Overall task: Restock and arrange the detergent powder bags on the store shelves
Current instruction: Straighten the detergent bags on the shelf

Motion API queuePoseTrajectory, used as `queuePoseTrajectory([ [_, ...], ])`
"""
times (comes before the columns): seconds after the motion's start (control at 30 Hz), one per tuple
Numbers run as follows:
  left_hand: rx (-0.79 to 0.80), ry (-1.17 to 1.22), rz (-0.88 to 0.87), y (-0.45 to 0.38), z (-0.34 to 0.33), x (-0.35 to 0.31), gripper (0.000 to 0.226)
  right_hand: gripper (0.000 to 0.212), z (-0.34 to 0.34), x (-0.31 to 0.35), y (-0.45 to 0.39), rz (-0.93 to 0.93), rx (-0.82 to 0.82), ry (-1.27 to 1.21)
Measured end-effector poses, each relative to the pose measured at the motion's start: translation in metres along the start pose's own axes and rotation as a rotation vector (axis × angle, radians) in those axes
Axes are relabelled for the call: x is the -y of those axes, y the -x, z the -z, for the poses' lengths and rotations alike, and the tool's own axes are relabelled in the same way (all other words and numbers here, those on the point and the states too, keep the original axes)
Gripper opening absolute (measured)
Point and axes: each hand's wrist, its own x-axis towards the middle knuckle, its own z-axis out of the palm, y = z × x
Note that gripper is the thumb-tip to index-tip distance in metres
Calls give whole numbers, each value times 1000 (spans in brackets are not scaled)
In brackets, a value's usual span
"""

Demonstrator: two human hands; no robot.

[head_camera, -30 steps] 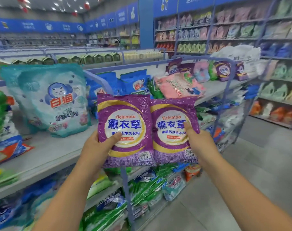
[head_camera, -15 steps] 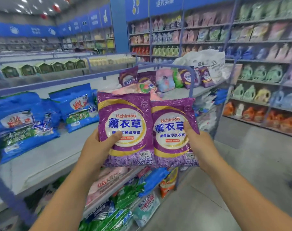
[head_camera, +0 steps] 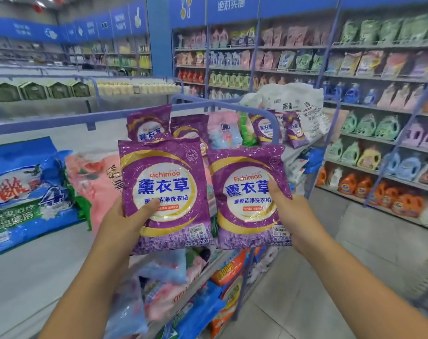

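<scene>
My left hand (head_camera: 125,221) grips a purple Eichimoo detergent powder bag (head_camera: 166,167) with the thumb across its front. My right hand (head_camera: 293,214) grips a second, identical purple bag (head_camera: 244,216) by its right edge. Both bags are upright, side by side with a narrow gap, held in the air over the front edge of the grey top shelf (head_camera: 37,277). More purple bags (head_camera: 147,124) stand on that shelf just behind them, and others (head_camera: 264,128) stand further along it.
A big blue powder bag (head_camera: 24,192) and a pink one (head_camera: 100,182) lie on the shelf at left. A blue rail (head_camera: 61,119) runs behind. White sacks (head_camera: 296,106) sit at the shelf's far end. Lower shelves hold mixed bags. An aisle floor (head_camera: 318,277) lies right, bottle shelves beyond.
I have moved along the shelf to the right; the shelf purple bags are now close behind the two I hold. The two held bags have parted slightly. Both grips are unchanged.
</scene>
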Motion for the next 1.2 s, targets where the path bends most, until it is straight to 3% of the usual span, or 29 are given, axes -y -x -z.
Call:
queuePoseTrajectory([
  [0.07,-18,21,-1,-31,-9,2,36,55,-3,10,-36,2,5,21],
  [0.17,-38,-15,-21,-69,-22,1,35,47,-8,25,-85,-5,21,60],
  [0.33,-108,-82,-59,-114,-48,0,34,60,-25,29,-171,12,62,89],
  [0.43,-197,-112,-72,-135,-67,2,31,43,-34,30,-224,62,153,74],
  [0.6,-363,-149,-111,-160,-110,7,35,43,-60,19,-325,82,311,-43],
  [0.73,-522,-128,-107,-175,-145,19,53,41,-93,12,-391,121,457,-61],
  [0.87,-646,-116,-102,-182,-173,25,60,44,-132,6,-416,97,614,-6],
  [1.03,-740,-113,-94,-176,-193,29,67,52,-163,-20,-423,203,549,74],
  [1.2,-739,-152,-55,-185,-208,32,47,48,-165,-21,-424,203,574,147],
])
